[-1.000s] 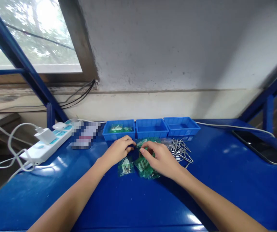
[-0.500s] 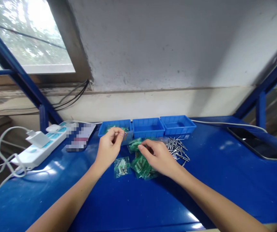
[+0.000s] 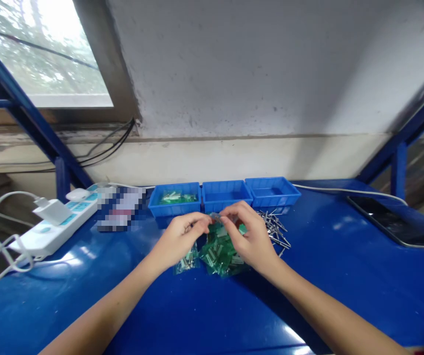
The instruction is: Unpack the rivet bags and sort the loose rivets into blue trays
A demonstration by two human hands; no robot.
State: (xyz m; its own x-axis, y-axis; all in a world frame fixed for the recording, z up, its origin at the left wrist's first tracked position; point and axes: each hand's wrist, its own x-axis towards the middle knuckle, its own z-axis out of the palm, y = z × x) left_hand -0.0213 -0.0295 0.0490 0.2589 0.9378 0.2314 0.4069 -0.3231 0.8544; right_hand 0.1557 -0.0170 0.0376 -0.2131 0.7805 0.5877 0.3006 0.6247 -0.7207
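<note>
My left hand (image 3: 182, 236) and my right hand (image 3: 249, 235) meet above the middle of the blue table. Pinched between the fingertips of both is a small clear plastic bag (image 3: 215, 216); its contents are mostly hidden. Below and between the hands lies a heap of green-tinted plastic bags (image 3: 220, 255) with small pale and metal pieces inside. A single similar packet (image 3: 187, 261) rests left of the heap, partly under my left hand. Loose silver metal pins (image 3: 276, 230) are piled just right of my right hand.
Three blue bins stand in a row behind: the left bin (image 3: 175, 211) holds green packets, beside the middle bin (image 3: 227, 189) and right bin (image 3: 276, 200). A white power strip (image 3: 45, 236) with cables and a blurred flat item (image 3: 121, 209) sit left. A black phone (image 3: 393, 222) lies right.
My left hand has moved right and slightly down with the clear bag, away from the left bin. My right hand has risen a little and now pinches the bag too.
</note>
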